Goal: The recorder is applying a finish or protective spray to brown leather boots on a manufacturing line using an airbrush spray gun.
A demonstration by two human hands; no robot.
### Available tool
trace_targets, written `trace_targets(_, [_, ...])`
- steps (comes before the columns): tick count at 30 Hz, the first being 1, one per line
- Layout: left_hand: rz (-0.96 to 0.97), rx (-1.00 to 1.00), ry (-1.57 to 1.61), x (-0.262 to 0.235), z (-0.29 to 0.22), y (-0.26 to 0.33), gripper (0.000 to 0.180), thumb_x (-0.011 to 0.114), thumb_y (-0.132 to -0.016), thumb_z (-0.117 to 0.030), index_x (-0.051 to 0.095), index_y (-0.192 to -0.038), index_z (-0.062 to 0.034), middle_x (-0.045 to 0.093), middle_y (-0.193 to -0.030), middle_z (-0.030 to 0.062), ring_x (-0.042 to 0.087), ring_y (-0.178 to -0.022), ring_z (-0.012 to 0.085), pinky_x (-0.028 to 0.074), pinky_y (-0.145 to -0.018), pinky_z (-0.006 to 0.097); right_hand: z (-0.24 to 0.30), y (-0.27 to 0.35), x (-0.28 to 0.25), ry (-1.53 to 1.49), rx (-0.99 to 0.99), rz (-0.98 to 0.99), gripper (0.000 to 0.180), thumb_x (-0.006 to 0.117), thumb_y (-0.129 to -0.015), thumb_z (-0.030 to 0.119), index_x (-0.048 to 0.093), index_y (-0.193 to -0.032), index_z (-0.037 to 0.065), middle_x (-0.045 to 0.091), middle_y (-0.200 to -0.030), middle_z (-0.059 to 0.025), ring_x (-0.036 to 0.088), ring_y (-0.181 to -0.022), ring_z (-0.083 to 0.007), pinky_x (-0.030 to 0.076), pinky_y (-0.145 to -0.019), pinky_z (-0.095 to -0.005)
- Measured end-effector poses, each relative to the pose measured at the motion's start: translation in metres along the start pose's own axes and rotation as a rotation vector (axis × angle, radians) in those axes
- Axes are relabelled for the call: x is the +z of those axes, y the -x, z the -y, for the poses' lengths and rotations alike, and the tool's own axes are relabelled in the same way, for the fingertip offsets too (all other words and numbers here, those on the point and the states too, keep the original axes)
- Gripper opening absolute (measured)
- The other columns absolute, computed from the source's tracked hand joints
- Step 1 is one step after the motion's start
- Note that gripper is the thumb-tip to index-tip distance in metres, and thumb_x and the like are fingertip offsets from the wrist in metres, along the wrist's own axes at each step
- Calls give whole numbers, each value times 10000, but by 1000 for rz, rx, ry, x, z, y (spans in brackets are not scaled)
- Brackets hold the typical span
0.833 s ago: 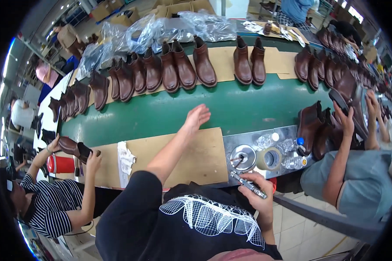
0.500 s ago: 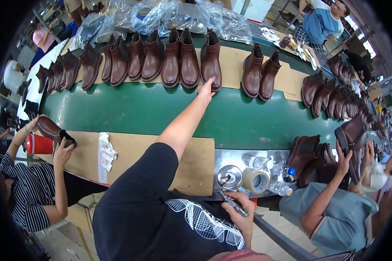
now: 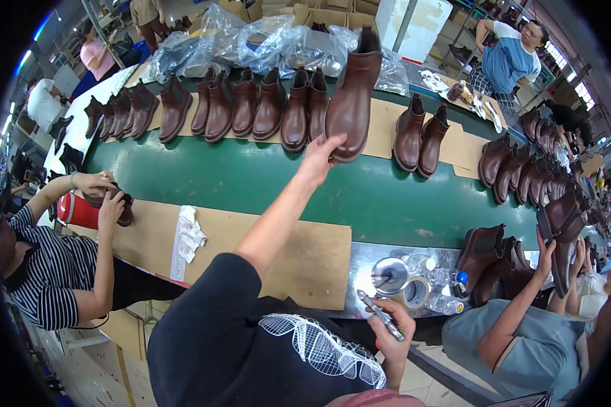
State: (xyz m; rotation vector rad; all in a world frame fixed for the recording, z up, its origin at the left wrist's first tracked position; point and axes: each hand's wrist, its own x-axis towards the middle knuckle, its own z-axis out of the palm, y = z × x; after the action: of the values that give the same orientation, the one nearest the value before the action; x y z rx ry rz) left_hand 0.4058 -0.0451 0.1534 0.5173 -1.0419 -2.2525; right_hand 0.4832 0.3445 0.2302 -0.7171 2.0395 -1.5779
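My left hand (image 3: 318, 160) is closed on the toe of a brown leather ankle boot (image 3: 354, 95) and holds it up off the table, its shaft pointing away from me. Low at the front, my right hand (image 3: 395, 334) grips a slim silver pen-like tool (image 3: 381, 315); its exact kind is unclear. The tool's tip points toward a round shiny metal dish (image 3: 390, 277) with something dark in its middle. Beside the dish lies a roll of clear tape (image 3: 415, 293). A pair of brown boots (image 3: 408, 139) stands right of the lifted one.
More brown boots (image 3: 218, 112) line the far side of the green table (image 3: 251, 180). Plastic bottles (image 3: 445, 303) lie by the tape. Cardboard (image 3: 299, 261) and a white cloth (image 3: 191, 234) are at the near edge. Co-workers on my left (image 3: 64, 264) and right (image 3: 506, 332) handle boots.
My left hand has lifted the boot from the row, and it now appears larger and closer. My right hand keeps the tool. The left co-worker has turned and lowered their boot.
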Motion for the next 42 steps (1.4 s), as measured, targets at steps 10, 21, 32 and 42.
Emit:
trace_targets(10, [527,-116,382,8,-36,169,714,605,-869,-420,376,-1417,-25,534,-1354,149,560,-1213,266,463,-1030,434,41,56,-14,-167,-169,-143,333,580,-770,-33,630,-1099,-42,676,-933,-102,609,-821,-117,468,-750,-236])
trace_targets(21, [328,-300,-183,-52,36,250,922,812,-672,22,272,-1417,-48,509,-1318,112,537,-1199,232,457,-1019,359,130,51,-23,145,-480,-249,340,702,-850,200,643,-1080,-44,657,-903,-83,580,-753,-112,448,-704,-232])
trace_targets(32, [373,-111,-342,-63,42,266,920,817,-676,23,258,-1401,-66,516,-1287,113,572,-1144,207,538,-892,334,132,22,3,112,-444,-205,258,720,-829,92,656,-1054,-16,657,-874,-60,568,-768,-93,439,-699,-222])
trace_targets(42, [324,-190,-227,-59,46,264,780,771,-707,86,291,-1304,-59,576,-1181,131,662,-945,189,574,-709,279,125,31,11,169,-390,-170,283,760,-779,156,683,-1013,16,690,-921,-66,574,-795,-145,428,-754,-277])
